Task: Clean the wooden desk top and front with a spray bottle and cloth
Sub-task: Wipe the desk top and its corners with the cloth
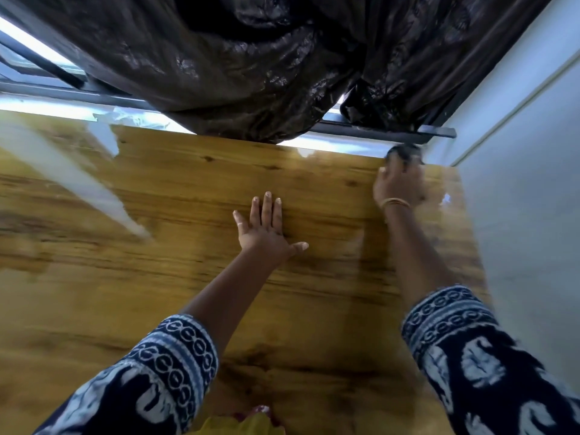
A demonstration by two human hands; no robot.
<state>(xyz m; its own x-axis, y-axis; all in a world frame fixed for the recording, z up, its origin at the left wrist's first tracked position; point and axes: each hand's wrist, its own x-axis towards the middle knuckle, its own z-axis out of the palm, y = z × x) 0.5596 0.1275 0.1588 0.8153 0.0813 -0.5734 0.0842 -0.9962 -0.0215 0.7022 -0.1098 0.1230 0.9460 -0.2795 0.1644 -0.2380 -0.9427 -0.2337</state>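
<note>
at the far right corner of the glossy, knotty yellow-brown wooden counter (219, 293), your right hand (400, 186) presses a dark crumpled cloth (405, 152) against the surface, just where the counter meets the pale sill and the grey-white wall (518, 183). the hand and cloth are smeared with motion blur, so you cannot tell exactly how that grip lies; the fingers seem bunched over the cloth, and only its far edge shows beyond them. a thin gold bangle (394, 202) sits on that wrist.

your left hand (266, 227) lies flat near the middle of the counter, palm down, fingers straight and close together, thumb spread out to the right, holding nothing.

both forearms come out of dark blue sleeves printed with white chains and curls (175, 350).

a shiny dark brown curtain (266, 73) hangs in heavy folds over the counter's far edge, its lowest bulge reaching the edge between your two hands and draping close above the cloth. left of it, a dark window frame (40, 58) lets bright light in, which glares across the counter's left part. the wall runs tight along the counter's right side. something yellow (238, 425) shows at the near edge below you; you cannot tell what it is.
</note>
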